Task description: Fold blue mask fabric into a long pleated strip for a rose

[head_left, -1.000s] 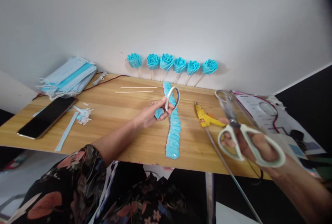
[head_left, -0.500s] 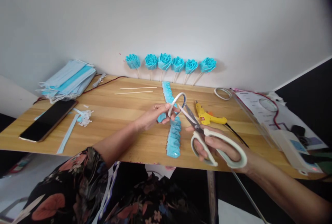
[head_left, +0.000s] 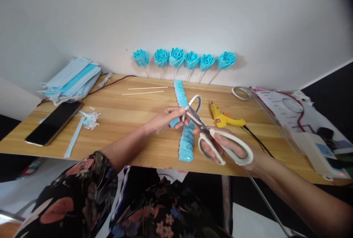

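A roll of tape (head_left: 198, 100), a thin white ring with a bluish inner side, is pinched in my left hand (head_left: 171, 114). My right hand (head_left: 215, 144) has its fingers through the cream handles of a pair of scissors (head_left: 204, 129). The scissor blades point up and left, their tips at the tape close to my left fingertips. Whether the blades touch the tape I cannot tell. Under both hands a pleated light-blue strip (head_left: 186, 144) lies lengthwise on the table. A bit of blue material (head_left: 174, 122) shows beneath my left fingers, mostly hidden.
Several blue fabric roses (head_left: 177, 57) on sticks lean against the wall. Two thin sticks (head_left: 147, 91), face masks (head_left: 71, 80), a phone (head_left: 53, 124) and scraps (head_left: 91, 119) lie left. Rightward are a yellow glue gun (head_left: 226, 116), another tape roll (head_left: 241, 93) and a power strip (head_left: 320, 153).
The scissors have moved left and up, bringing the blade tips to the tape by my left fingers. My left hand still holds the roll. The view has tilted slightly.
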Motion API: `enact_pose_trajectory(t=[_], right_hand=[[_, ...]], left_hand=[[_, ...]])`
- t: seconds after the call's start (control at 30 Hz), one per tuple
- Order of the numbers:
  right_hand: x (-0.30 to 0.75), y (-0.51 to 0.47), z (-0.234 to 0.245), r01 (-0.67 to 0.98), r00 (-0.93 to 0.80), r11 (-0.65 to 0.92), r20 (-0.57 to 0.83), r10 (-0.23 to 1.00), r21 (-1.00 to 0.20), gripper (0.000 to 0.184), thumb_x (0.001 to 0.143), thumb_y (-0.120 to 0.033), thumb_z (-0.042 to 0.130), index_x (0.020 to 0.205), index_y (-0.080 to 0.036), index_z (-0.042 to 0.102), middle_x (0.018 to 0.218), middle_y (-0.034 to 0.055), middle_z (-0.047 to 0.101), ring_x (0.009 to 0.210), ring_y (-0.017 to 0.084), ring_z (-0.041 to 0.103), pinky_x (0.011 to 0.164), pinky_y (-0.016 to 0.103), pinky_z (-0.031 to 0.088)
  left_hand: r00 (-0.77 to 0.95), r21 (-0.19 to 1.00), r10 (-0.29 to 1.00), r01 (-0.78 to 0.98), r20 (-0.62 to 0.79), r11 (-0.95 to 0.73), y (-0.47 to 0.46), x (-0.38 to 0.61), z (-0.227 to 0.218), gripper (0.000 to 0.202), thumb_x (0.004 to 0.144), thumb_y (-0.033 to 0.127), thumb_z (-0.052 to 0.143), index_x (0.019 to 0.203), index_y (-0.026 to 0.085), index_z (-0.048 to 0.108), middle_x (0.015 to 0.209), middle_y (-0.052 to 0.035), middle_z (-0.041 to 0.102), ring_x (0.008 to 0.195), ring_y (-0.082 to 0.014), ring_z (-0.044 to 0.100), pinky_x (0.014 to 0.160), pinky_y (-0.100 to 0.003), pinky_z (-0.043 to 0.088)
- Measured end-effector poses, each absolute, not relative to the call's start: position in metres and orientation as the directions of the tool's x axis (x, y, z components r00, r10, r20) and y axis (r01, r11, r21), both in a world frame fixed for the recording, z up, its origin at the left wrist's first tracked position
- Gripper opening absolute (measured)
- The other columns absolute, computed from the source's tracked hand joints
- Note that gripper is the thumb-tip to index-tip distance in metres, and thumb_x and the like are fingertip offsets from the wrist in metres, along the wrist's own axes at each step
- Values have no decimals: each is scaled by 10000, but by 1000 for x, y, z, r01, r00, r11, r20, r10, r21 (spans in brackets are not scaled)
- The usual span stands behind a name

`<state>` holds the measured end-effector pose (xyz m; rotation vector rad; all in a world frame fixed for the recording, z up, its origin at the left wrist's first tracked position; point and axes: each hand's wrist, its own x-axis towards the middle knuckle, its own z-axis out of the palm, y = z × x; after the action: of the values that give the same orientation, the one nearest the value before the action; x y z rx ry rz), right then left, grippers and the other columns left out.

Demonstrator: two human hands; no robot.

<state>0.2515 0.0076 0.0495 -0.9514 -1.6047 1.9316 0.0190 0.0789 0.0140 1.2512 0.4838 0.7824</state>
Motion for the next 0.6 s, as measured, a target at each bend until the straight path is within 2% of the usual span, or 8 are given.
enact_pose_trajectory(t=[0.2, 0.37, 0.6], right_hand=[[253, 7, 44, 34, -645, -273, -230, 729, -961, 458, 953, -601, 461, 1248, -270, 572, 714, -14, 535, 516, 105, 475, 464, 233, 382], [255, 3, 35, -6, -606, -292, -229, 762, -956, 416, 960, -558, 486, 1232, -268, 608, 675, -28, 525, 415, 74, 416, 386, 211, 314], [257, 5, 36, -105, -569, -365, -245, 785, -925, 424, 933, -554, 553, 1182, -234, 678, 615, -37, 512, 385, 50, 362, 345, 187, 275]], left_hand=[[679, 978, 723, -208, 125, 25, 78, 17, 14, 519, 856, 635, 596, 746, 131, 644, 763, -43, 631, 530, -61, 451, 484, -235, 296], [681, 984, 724, -178, 105, 25, 76, 17, 18, 489, 853, 615, 604, 754, 138, 642, 771, -38, 625, 539, -67, 449, 518, -247, 328], [715, 990, 696, -136, 69, 42, 75, 14, 22, 286, 859, 431, 637, 847, 151, 692, 792, -38, 613, 585, -82, 448, 557, -246, 345]])
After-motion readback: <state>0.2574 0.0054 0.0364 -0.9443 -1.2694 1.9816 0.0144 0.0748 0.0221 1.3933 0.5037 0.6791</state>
